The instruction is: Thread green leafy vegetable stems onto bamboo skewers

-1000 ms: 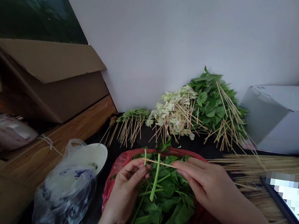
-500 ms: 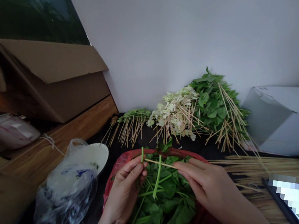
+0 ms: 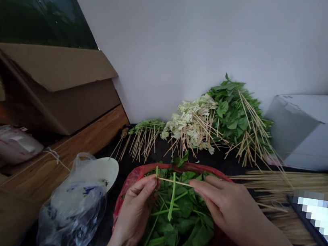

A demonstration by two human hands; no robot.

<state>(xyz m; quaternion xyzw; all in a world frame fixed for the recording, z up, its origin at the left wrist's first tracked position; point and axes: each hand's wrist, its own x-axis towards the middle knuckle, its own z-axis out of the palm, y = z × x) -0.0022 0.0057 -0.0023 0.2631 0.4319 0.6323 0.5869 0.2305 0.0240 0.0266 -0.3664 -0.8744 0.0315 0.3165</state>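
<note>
Red bag: open (image 3: 126, 185) in front of the person, and I take it as the clock's centre, twelve toward the pale wall (image 3: 163, 37); leafy greens (image 3: 163, 237) fill it.
Left hand: at about ten o'clock over the bag's edge (image 3: 137, 204), thumb and fingers pinched together on a short stem (image 3: 157, 172), its top poking up past the fingertips.
Right hand: coming in from two o'clock (image 3: 223, 198), fingers closed round one end of a thin skewer (image 3: 166, 179).
Skewer: nearly level between the hands, above the greens; its far end meets the short stem, though from here I can't tell whether it has gone in.
Long stem: hanging across the skewer (image 3: 171, 201), between the hands and clear of the fingers.
Loaded sticks: green-stem skewers (image 3: 148, 125) at eleven, pale leaf skewers (image 3: 194, 113) at twelve, a leafy green heap (image 3: 234, 112) toward one.
Bare sticks: a spread of them (image 3: 302, 181) at three, beside a device with a bright, blurred-out screen (image 3: 315, 217).
Bowl and plastic: white bowl (image 3: 111, 168) at ten; a crumpled clear bag (image 3: 68, 215) overlaps it from nine.
Boxes: brown carton (image 3: 75, 102) between ten and eleven, white box (image 3: 321, 133) near two.
</note>
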